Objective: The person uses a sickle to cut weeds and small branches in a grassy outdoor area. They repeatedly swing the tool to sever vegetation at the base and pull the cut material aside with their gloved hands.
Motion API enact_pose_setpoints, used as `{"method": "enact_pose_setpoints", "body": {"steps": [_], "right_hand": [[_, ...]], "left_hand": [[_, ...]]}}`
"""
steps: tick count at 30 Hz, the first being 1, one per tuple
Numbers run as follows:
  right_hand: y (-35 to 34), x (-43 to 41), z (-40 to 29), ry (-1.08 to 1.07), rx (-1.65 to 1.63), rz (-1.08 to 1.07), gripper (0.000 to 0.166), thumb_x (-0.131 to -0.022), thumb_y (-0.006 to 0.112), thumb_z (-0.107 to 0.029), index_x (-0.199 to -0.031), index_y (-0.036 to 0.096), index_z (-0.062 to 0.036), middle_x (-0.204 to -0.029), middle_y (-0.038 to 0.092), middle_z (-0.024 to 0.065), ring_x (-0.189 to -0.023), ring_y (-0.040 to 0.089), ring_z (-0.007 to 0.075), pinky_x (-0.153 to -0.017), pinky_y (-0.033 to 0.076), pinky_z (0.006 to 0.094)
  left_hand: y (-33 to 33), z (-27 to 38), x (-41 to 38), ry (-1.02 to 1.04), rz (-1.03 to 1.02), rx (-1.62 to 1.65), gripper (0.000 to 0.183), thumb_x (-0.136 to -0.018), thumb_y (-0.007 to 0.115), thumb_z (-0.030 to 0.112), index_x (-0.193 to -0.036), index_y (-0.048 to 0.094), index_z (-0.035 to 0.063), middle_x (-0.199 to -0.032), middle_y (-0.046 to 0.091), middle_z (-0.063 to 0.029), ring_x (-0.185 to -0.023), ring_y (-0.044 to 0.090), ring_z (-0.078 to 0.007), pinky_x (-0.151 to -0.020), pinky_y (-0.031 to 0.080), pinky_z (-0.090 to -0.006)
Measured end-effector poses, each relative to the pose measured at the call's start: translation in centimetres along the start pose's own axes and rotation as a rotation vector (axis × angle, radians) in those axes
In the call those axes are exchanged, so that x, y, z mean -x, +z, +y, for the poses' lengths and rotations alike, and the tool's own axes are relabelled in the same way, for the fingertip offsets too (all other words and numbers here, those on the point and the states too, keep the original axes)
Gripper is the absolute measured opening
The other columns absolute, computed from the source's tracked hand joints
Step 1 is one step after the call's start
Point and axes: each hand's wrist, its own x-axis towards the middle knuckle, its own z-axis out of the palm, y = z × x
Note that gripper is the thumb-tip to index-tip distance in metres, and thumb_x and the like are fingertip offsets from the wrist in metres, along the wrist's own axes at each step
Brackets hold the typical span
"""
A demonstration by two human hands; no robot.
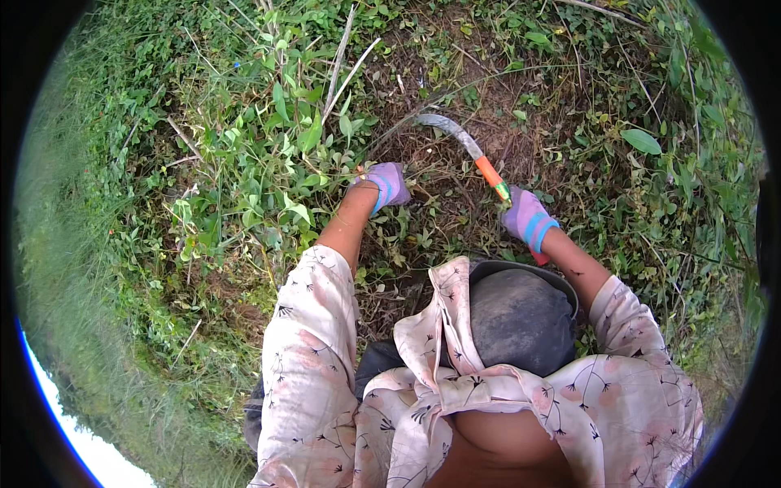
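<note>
My right hand point(526, 215), in a purple glove with a blue cuff, is closed round the handle of a sickle point(453, 129). The curved metal blade points up and to the left, above an orange and green band at the handle's upper part. A red handle end shows below the hand. My left hand point(385, 184), in a matching glove, is at the right edge of leafy green vines point(262, 171); its fingers are turned away, and whether they grip a stem cannot be told.
Dry stalks point(341, 76) stick up beyond my left hand. Brown soil with plant litter point(488, 91) lies around the sickle blade. Low weeds point(701, 183) grow at the right, and taller grass point(67, 244) at the left. My bent knee point(518, 317) is close below my right hand.
</note>
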Motion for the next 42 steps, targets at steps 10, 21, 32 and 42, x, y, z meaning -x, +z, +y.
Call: {"method": "enact_pose_setpoints", "body": {"steps": [10, 21, 32, 42], "right_hand": [[4.1, 18.6, 17.5, 0.034, -0.325, -0.267, 0.042, -0.076, 0.062, -0.035, -0.105, 0.056, -0.0053, -0.091, 0.060, 0.0217, -0.085, 0.059, 0.0318, -0.073, 0.046, 0.0375], [0.9, -3.2, -3.7, -0.044, 0.098, -0.143, 0.025, -0.073, 0.058, -0.017, -0.090, 0.057, 0.0026, -0.081, 0.060, 0.0259, -0.080, 0.060, 0.0395, -0.067, 0.049, 0.0435], [-2.5, 10.6, 6.5, 0.125, -0.114, -0.209, 0.021, -0.071, 0.065, -0.015, -0.084, 0.055, -0.0024, -0.065, 0.055, 0.0174, -0.057, 0.051, 0.0296, -0.059, 0.045, 0.0350], [-2.3, -14.6, -15.5, -0.038, -0.081, 0.257, 0.032, -0.074, 0.060, -0.026, -0.092, 0.059, 0.0008, -0.079, 0.061, 0.0244, -0.078, 0.061, 0.0385, -0.068, 0.050, 0.0421]], "left_hand": [[-2.0, -2.6, 4.0, 0.016, 0.070, 0.214, 0.033, -0.058, 0.069, 0.022, -0.079, 0.060, -0.0007, -0.061, 0.058, -0.0147, -0.053, 0.052, -0.0215, -0.052, 0.045, -0.0353], [-4.0, -3.3, 6.3, -0.092, 0.163, 0.321, 0.026, -0.056, 0.067, 0.018, -0.068, 0.056, -0.0026, -0.050, 0.050, -0.0109, -0.046, 0.043, -0.0189, -0.047, 0.041, -0.0342], [-8.0, -9.6, 13.6, -0.152, 0.507, 0.988, 0.010, -0.070, 0.067, 0.003, -0.074, 0.058, 0.0010, -0.057, 0.056, -0.0038, -0.048, 0.050, -0.0108, -0.043, 0.037, -0.0247], [4.1, -40.9, 26.8, -0.250, 0.633, -0.137, 0.012, -0.075, 0.051, 0.002, -0.078, 0.062, 0.0070, -0.066, 0.060, -0.0060, -0.056, 0.053, -0.0118, -0.051, 0.042, -0.0283]]}}
